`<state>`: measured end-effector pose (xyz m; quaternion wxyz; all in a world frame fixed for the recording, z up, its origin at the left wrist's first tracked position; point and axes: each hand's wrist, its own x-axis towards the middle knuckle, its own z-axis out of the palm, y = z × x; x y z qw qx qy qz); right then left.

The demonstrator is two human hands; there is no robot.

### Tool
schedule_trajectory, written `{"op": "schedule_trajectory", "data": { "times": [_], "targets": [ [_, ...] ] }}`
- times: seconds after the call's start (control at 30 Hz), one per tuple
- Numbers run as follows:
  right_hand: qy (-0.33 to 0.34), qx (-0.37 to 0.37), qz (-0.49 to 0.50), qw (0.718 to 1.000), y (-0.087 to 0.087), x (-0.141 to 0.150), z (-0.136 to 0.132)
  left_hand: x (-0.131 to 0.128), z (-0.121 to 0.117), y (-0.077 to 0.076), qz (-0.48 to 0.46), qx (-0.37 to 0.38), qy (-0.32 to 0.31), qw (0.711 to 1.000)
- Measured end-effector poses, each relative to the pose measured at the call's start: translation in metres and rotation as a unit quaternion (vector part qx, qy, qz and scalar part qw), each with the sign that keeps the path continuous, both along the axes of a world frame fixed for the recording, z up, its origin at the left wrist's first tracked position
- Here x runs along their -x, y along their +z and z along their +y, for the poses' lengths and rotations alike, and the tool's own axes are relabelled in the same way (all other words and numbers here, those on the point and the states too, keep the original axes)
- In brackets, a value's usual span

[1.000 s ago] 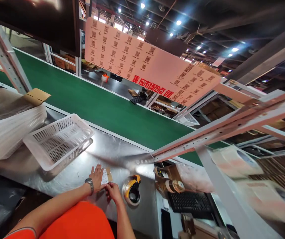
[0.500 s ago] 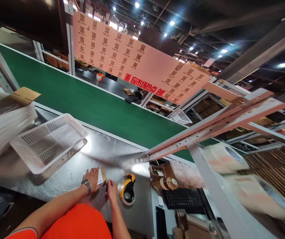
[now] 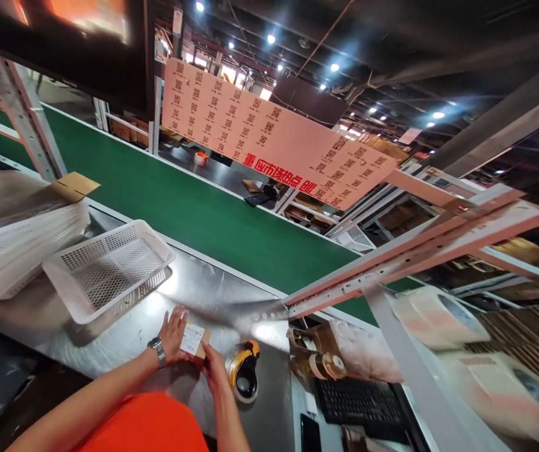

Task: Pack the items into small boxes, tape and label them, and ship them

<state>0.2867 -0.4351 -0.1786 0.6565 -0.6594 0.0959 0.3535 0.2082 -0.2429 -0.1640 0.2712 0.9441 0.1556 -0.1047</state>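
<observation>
A small brown cardboard box [image 3: 195, 339] with a white printed label sits between my hands over the metal table. My left hand [image 3: 174, 334], with a wristwatch [image 3: 157, 351] on the wrist, lies along the box's left side, fingers stretched out and the thumb near its lower edge. At the box's right end, my right hand [image 3: 213, 366] has its fingers curled round the edge, gripping it. Just right of that hand rests a yellow and black tape dispenser [image 3: 245, 371] with a roll of tape.
A white perforated basket [image 3: 109, 270] stands at the left on the metal table [image 3: 217, 285], beside stacked plastic-wrapped material [image 3: 19, 232]. Behind runs a green conveyor belt [image 3: 203, 216]. On the right are a metal post [image 3: 392, 260], a keyboard [image 3: 359, 402] and large tape rolls [image 3: 439, 317].
The label on the box shows more fully now. My right hand has moved from a pinch at the box's corner to a hold round its right end. The view has shifted slightly.
</observation>
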Motion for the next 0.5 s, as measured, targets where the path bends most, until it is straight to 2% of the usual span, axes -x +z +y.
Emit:
{"op": "schedule_trajectory", "data": {
  "times": [0.07,0.13,0.17,0.27,0.37,0.4,0.43,0.5],
  "targets": [
    [-0.043,-0.033,0.008,0.999,0.008,0.001,-0.001,0.005,0.0,0.003,-0.023,0.01,0.109,0.994],
    [-0.075,-0.062,0.009,0.995,0.015,0.007,0.003,0.006,-0.005,0.006,-0.031,0.121,0.209,0.97],
    [-0.085,-0.074,0.008,0.994,0.018,0.012,0.007,0.004,-0.009,0.007,-0.024,0.191,0.239,0.952],
    [-0.085,-0.11,-0.001,0.99,0.022,0.034,0.025,-0.007,-0.02,0.014,-0.042,0.377,0.291,0.878],
    [-0.055,-0.143,-0.017,0.988,0.02,0.055,0.038,-0.017,-0.022,0.019,-0.119,0.49,0.371,0.78],
    [-0.038,-0.143,-0.014,0.989,0.019,0.058,0.038,-0.017,-0.021,0.02,-0.143,0.513,0.4,0.746],
    [-0.023,-0.132,-0.006,0.991,0.017,0.06,0.038,-0.016,-0.019,0.021,-0.161,0.521,0.42,0.725],
    [-0.022,-0.09,0.01,0.996,0.013,0.057,0.034,-0.012,-0.017,0.02,-0.182,0.518,0.44,0.71]
  ]
}}
